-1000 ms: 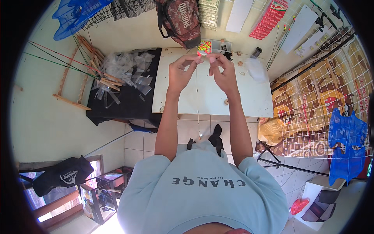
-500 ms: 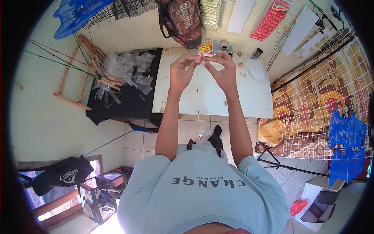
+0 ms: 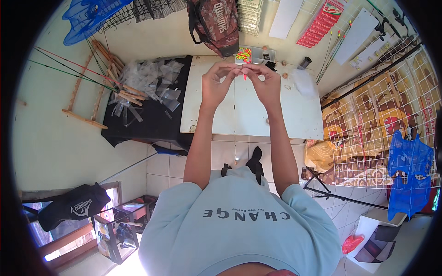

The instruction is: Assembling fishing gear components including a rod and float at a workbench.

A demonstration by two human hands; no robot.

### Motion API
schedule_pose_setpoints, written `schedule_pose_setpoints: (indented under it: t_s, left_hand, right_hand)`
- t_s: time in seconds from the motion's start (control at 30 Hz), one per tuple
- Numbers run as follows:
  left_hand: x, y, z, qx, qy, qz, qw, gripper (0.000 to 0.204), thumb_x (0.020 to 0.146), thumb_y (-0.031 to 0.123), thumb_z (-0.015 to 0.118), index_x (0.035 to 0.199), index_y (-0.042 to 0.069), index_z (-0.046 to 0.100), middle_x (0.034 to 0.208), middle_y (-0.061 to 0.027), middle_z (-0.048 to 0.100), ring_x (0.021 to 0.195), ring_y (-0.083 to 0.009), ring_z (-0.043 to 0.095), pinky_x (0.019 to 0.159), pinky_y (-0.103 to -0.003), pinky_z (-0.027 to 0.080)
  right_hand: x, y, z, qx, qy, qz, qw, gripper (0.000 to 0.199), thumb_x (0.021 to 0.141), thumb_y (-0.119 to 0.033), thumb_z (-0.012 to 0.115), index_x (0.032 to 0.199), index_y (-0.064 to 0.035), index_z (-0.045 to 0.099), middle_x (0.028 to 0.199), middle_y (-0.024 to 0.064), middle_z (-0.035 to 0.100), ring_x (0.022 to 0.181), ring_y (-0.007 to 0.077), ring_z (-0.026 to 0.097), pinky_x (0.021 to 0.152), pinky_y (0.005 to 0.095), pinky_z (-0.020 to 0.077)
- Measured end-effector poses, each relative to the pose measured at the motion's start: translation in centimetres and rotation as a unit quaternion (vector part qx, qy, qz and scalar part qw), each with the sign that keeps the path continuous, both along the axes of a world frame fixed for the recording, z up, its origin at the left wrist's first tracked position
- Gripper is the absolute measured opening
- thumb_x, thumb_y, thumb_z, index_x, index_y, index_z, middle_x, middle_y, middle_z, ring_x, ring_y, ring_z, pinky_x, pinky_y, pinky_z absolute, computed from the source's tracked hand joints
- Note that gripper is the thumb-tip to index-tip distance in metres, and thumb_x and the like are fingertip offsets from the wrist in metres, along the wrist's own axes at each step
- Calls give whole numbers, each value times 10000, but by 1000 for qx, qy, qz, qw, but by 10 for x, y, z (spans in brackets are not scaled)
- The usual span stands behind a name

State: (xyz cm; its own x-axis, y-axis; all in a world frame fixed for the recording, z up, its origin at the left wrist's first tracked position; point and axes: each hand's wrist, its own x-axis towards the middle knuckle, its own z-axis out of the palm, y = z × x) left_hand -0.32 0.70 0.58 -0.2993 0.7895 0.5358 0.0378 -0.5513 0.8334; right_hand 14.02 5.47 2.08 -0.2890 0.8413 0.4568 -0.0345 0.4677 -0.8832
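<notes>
Both my hands meet over the white table, fingertips almost touching. My left hand (image 3: 218, 83) is closed in a pinch near the top of a thin line (image 3: 235, 108). The line runs down toward me past the table's near edge, with small pale bits along it and a tiny whitish end piece (image 3: 236, 159) over the floor. My right hand (image 3: 263, 83) pinches too, and a small red pointed piece (image 3: 245, 77), perhaps a float, shows just below its fingertips. Fingers hide the place where line and red piece would meet. Just beyond is a box of small red, yellow and green pieces (image 3: 243, 55).
The white table (image 3: 290, 117) carries a dark cylinder (image 3: 304, 63) and a clear plastic bag (image 3: 303, 84) at right. Clear plastic packets (image 3: 159, 78) lie on a black cloth (image 3: 138, 122) at left. A camouflage bag (image 3: 220, 25) hangs behind; a white wire grid (image 3: 382, 119) stands at right.
The red piece pointed up above my fingertips before; now it points down below them, nearer my right hand. My hands have shifted only slightly.
</notes>
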Motion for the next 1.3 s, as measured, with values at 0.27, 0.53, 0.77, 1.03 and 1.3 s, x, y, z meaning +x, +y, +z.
schedule_pose_setpoints:
  t_s: [0.27, 0.53, 0.77, 1.03, 1.3]
  left_hand:
    - [-6, 3, -7, 15, 25, 19, 999, 113, 843, -52, 622, 946, -31, 581, 968, -160, 665, 897, -200, 661, 835, -297, 519]
    - [0, 2, -1, 5, -10, 10, 1000, 76, 844, -74, 599, 910, -39, 585, 910, -141, 678, 884, -189, 667, 821, -296, 523]
    - [-1, 1, 1, 5, 37, 9, 999, 77, 852, -43, 615, 919, -33, 577, 945, -161, 674, 895, -212, 671, 842, -310, 526]
    - [-1, -2, 4, 1, 38, 14, 999, 84, 848, -45, 618, 924, -32, 585, 945, -153, 674, 893, -202, 669, 847, -305, 522]
    - [-1, -2, 3, -17, 48, 21, 998, 108, 831, -64, 623, 931, -27, 607, 1005, -141, 661, 955, -191, 642, 864, -307, 521]
  right_hand:
    - [3, 3, -5, -61, -30, 84, 994, 276, 808, -134, 707, 1052, -26, 635, 874, 34, 674, 812, 94, 621, 734, 250, 456]
    - [6, 7, -11, -7, 38, 67, 997, 215, 834, -43, 658, 1048, -28, 657, 977, 54, 621, 839, 100, 607, 745, 239, 463]
    - [3, 3, 1, 3, 95, 71, 993, 228, 835, 30, 626, 1057, -16, 641, 1086, 92, 598, 1025, 158, 581, 900, 283, 456]
    - [1, 3, 3, 105, 110, 69, 986, 223, 789, 76, 626, 985, -28, 634, 1093, 109, 602, 1082, 207, 586, 978, 327, 444]
    - [-1, -1, 5, 118, 26, 0, 993, 143, 805, -18, 673, 947, -34, 679, 916, 65, 669, 828, 116, 595, 714, 235, 455]
